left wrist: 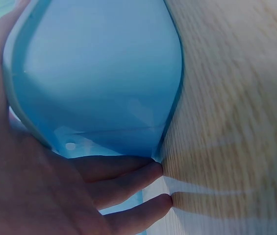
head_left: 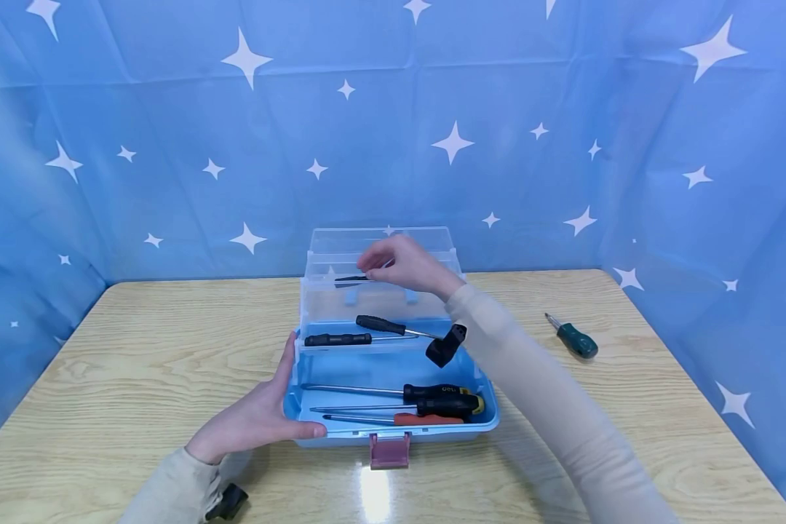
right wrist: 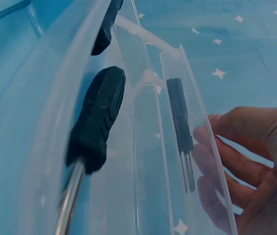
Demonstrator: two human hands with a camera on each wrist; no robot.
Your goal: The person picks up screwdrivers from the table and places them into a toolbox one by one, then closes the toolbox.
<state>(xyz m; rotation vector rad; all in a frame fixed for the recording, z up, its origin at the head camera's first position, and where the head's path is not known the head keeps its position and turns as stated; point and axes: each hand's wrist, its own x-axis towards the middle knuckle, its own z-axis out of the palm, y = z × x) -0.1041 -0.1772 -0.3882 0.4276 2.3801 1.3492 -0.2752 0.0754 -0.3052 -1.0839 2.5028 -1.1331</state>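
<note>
A light blue toolbox (head_left: 360, 367) stands open with clear stepped trays raised behind its base. My left hand (head_left: 262, 413) grips its left end, thumb on the front rim and fingers along the outer wall. At the upper tray (right wrist: 197, 98), my right hand (head_left: 409, 266) has its fingers loosely bent by the rim, some showing through clear plastic. A small black screwdriver (right wrist: 178, 115) lies in that tray, close to these fingertips. Two black-handled screwdrivers lie in the lower tray, one a screwdriver (head_left: 337, 339) at the left and one a screwdriver (right wrist: 98, 117) slanting beside it.
In the base lie two black-and-yellow screwdrivers (head_left: 435, 394) and an orange-handled screwdriver (head_left: 429, 420). A pink latch (head_left: 389, 451) hangs at the front. A green-handled screwdriver (head_left: 576, 340) rests on the wooden table (head_left: 170, 327) to the right. A blue starry curtain (head_left: 367, 145) hangs behind.
</note>
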